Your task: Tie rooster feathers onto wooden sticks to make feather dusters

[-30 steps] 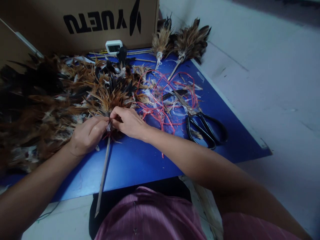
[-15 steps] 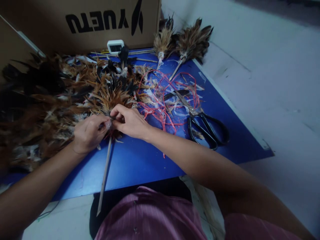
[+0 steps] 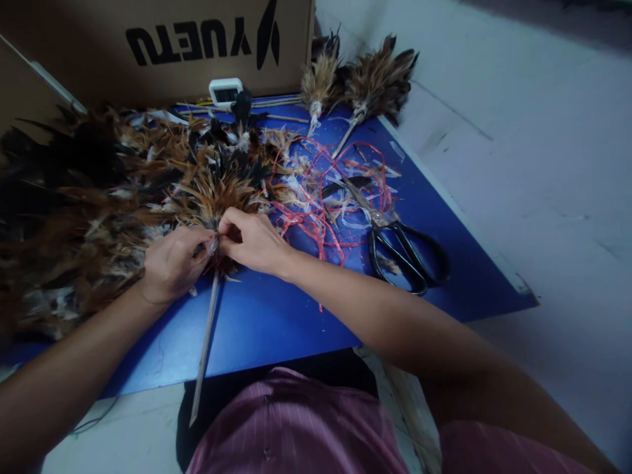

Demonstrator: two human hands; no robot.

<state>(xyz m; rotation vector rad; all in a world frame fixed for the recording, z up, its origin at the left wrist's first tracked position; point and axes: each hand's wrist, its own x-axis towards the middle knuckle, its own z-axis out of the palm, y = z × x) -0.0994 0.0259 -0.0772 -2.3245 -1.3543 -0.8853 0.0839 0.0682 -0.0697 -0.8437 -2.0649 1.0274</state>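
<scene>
Brown and black feathers fan out at the top of a feather duster, whose thin wooden stick slants down past the table's front edge. My left hand is closed around the binding where feathers meet stick. Against the same spot, my right hand has thumb and forefinger pinched together; what lies between these fingertips is too small to make out. A loose pile of brown, black and white feathers spreads beside and behind my left hand.
Black-handled scissors lie right of my hands, near tangled red plastic string. Two feather dusters rest at the back corner. A cardboard box and small white device stand behind, on the blue table.
My right thumb and forefinger have drawn slightly closer together at the binding. My left hand keeps its hold, and the whole view has shifted a little.
</scene>
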